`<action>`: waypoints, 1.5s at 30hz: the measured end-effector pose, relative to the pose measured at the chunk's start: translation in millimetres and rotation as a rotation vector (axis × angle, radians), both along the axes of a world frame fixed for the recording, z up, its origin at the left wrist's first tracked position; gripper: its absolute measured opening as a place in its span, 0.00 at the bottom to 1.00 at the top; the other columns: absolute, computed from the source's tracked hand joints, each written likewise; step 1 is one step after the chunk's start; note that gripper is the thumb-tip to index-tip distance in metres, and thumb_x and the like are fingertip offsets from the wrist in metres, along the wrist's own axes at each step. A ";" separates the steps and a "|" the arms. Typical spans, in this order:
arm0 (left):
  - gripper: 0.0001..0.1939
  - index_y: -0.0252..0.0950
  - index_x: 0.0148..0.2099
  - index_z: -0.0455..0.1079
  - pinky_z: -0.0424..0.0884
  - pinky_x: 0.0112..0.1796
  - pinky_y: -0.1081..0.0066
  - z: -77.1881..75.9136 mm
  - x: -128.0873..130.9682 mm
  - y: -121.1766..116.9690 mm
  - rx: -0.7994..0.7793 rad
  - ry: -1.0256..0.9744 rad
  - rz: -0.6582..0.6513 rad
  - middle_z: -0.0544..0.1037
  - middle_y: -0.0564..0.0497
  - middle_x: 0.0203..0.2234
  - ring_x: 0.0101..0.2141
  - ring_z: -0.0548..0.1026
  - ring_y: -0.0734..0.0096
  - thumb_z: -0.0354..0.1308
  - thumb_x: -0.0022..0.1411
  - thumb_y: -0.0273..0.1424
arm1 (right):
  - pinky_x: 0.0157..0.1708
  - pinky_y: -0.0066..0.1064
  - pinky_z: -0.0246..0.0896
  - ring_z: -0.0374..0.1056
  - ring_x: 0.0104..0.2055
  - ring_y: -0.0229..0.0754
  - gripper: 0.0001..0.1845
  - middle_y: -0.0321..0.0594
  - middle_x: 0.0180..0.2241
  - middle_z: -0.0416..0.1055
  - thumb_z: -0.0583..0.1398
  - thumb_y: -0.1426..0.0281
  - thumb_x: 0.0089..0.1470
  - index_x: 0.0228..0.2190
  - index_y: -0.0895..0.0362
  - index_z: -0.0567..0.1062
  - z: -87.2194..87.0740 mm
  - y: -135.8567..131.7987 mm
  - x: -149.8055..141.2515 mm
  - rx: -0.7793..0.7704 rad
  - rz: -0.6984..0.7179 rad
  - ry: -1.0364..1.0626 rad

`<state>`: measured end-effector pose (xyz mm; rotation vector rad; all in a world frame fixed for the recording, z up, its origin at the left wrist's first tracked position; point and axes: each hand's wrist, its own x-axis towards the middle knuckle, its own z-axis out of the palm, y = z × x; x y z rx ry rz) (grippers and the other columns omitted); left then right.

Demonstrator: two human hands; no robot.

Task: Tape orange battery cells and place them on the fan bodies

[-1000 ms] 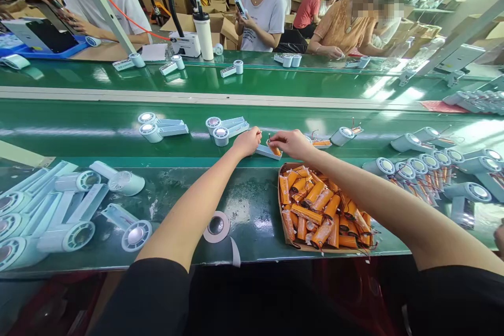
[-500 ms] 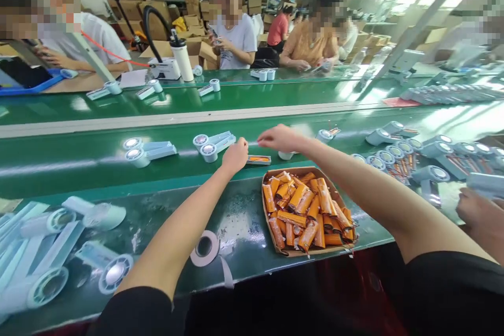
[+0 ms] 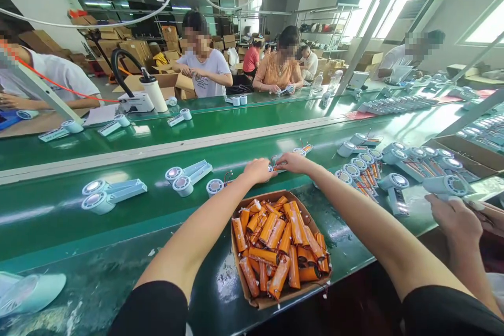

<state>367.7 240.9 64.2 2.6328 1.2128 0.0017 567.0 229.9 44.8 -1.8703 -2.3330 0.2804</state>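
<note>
Over the green belt my two hands meet at a light-blue fan housing [image 3: 271,168], largely covered by fingers. My left hand [image 3: 259,170] is closed on its round end. The fingers of my right hand [image 3: 293,163] pinch at its other side, near thin wires. Just left of my left hand lies another fan housing [image 3: 215,187] with wires sticking up. Below my hands, a cardboard box [image 3: 258,303] holds several orange-wrapped batteries [image 3: 277,233] with wire leads.
Pairs of fan housings [image 3: 183,185] lie on the belt [image 3: 157,210] to the left. Rows of them with batteries [image 3: 364,160] stand at right, beside a co-worker's hands [image 3: 457,220]. Across the belt people sit near a white cylinder device [image 3: 155,95]. Another housing [image 3: 31,294] lies front left.
The view has swung right and tipped up. My hands, apart before, have come together at the fan housing. The tape roll has left the view.
</note>
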 end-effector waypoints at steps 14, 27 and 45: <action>0.19 0.35 0.57 0.76 0.77 0.56 0.53 -12.1 41.0 6.4 -0.064 0.152 0.009 0.80 0.40 0.56 0.55 0.79 0.54 0.60 0.73 0.43 | 0.50 0.39 0.72 0.79 0.48 0.50 0.10 0.47 0.42 0.84 0.60 0.78 0.62 0.38 0.55 0.81 -39.4 -3.9 19.8 0.220 0.061 0.170; 0.26 0.35 0.66 0.73 0.73 0.60 0.58 -22.7 65.8 17.4 -0.060 0.152 -0.048 0.78 0.37 0.61 0.62 0.75 0.47 0.57 0.70 0.39 | 0.41 0.37 0.66 0.74 0.38 0.48 0.09 0.44 0.37 0.81 0.53 0.71 0.68 0.46 0.54 0.72 5.5 -5.4 36.5 0.421 -0.078 0.261; 0.17 0.42 0.55 0.78 0.73 0.51 0.65 38.1 8.6 -16.0 0.121 -0.093 -0.127 0.81 0.47 0.55 0.53 0.79 0.57 0.53 0.73 0.40 | 0.31 0.29 0.70 0.68 0.35 0.39 0.21 0.32 0.34 0.67 0.68 0.51 0.56 0.39 0.47 0.65 41.6 -97.8 -17.6 0.384 -0.372 1.515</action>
